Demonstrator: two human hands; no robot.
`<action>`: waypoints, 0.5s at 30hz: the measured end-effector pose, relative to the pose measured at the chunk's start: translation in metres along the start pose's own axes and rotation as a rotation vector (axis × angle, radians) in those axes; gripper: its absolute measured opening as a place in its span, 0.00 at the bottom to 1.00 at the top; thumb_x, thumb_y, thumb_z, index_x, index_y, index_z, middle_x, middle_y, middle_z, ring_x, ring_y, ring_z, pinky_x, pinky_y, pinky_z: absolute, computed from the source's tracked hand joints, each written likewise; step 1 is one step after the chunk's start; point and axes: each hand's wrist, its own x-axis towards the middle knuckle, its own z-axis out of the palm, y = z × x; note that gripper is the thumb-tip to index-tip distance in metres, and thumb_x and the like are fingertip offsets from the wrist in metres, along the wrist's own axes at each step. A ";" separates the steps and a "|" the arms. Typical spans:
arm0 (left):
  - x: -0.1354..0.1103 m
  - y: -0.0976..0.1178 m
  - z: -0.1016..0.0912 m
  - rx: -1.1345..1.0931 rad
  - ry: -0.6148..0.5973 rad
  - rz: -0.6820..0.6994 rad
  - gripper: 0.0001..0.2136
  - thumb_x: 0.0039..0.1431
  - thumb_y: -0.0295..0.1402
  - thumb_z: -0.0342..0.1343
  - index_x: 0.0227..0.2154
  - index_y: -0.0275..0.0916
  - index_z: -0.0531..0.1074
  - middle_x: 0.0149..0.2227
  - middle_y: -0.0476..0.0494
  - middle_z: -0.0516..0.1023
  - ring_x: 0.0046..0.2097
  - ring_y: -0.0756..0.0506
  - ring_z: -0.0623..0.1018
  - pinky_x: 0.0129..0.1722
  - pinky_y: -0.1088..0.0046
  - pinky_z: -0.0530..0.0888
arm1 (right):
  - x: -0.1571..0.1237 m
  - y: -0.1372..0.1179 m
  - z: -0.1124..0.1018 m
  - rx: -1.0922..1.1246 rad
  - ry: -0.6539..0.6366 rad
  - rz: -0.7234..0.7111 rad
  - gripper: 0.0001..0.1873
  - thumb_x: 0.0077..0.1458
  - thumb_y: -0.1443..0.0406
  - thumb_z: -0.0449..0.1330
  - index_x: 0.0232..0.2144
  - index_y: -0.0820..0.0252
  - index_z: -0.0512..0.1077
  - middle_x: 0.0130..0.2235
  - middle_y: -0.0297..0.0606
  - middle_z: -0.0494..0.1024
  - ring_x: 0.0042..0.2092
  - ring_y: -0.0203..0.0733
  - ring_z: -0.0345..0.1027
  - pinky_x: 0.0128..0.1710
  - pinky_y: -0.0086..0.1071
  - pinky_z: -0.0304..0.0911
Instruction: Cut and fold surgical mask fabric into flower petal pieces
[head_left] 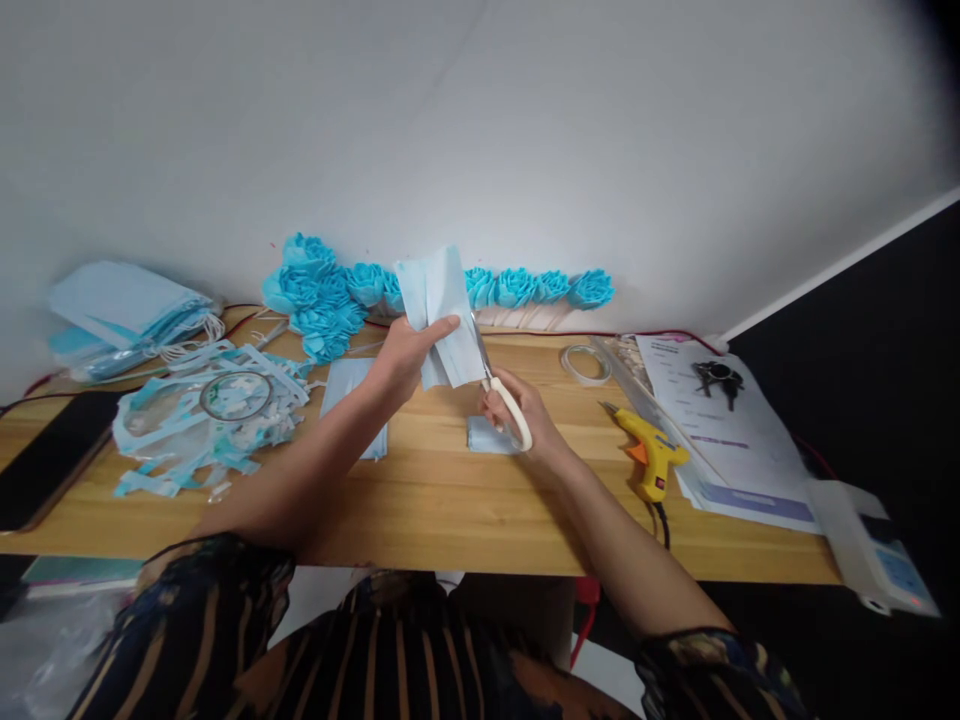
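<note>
Fingers point(444, 328) of our left hand point(407, 362) pinch the pale blue sheet point(436, 290), with the thumb laid across its front, while those of our right hand point(525, 405) are curled round the white handles of the scissors point(513, 408); we cannot tell which of them pass through the loops. The sheet is up in the air above the desk point(442, 520), in front of the row of blue flowers point(517, 288), and the blades lie along its right edge. Whether they straddle the material or only rest against it, we cannot make out. To cut well here, we would keep the left thumb back from the line of the blades, since its tip points towards them. We would hold the sheet taut near the cut, because the loose upper part could fold over and give a ragged edge. Layers need to be lined up before the blades close, and long, even strokes should serve better than short snips. It seems wise, too, to keep the points clear of the flowers behind and the small folded piece point(489, 436) beneath our right hand.
</note>
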 end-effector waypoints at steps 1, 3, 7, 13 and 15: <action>0.000 0.000 0.000 -0.002 0.000 0.002 0.26 0.36 0.42 0.75 0.37 0.34 0.76 0.35 0.40 0.81 0.41 0.38 0.80 0.44 0.63 0.78 | -0.001 -0.003 0.000 0.006 -0.016 -0.009 0.29 0.44 0.42 0.69 0.36 0.59 0.73 0.25 0.28 0.68 0.23 0.30 0.57 0.21 0.27 0.53; 0.000 0.000 0.000 -0.001 -0.006 0.006 0.25 0.35 0.42 0.75 0.37 0.34 0.76 0.35 0.40 0.81 0.41 0.38 0.81 0.44 0.62 0.78 | -0.002 -0.005 0.000 0.011 -0.042 -0.018 0.32 0.43 0.39 0.69 0.34 0.58 0.72 0.25 0.29 0.68 0.24 0.31 0.58 0.22 0.27 0.53; 0.001 -0.003 -0.001 0.001 -0.022 -0.009 0.23 0.36 0.41 0.74 0.35 0.34 0.76 0.33 0.40 0.81 0.41 0.37 0.81 0.45 0.60 0.78 | -0.001 -0.002 -0.001 0.005 -0.059 -0.027 0.34 0.44 0.37 0.67 0.37 0.58 0.72 0.28 0.30 0.70 0.25 0.32 0.60 0.23 0.28 0.56; 0.003 -0.003 -0.001 -0.063 -0.025 -0.045 0.24 0.37 0.40 0.74 0.37 0.34 0.77 0.36 0.40 0.82 0.40 0.39 0.81 0.43 0.63 0.78 | -0.001 -0.004 -0.003 0.011 -0.069 -0.019 0.34 0.43 0.37 0.67 0.37 0.59 0.72 0.27 0.31 0.71 0.25 0.32 0.61 0.24 0.29 0.58; 0.003 -0.003 -0.001 -0.062 -0.012 -0.035 0.23 0.37 0.40 0.74 0.37 0.33 0.77 0.36 0.39 0.82 0.40 0.39 0.81 0.43 0.64 0.78 | -0.002 -0.006 -0.002 0.010 -0.067 -0.011 0.33 0.43 0.38 0.68 0.35 0.59 0.71 0.26 0.31 0.70 0.25 0.32 0.60 0.24 0.29 0.58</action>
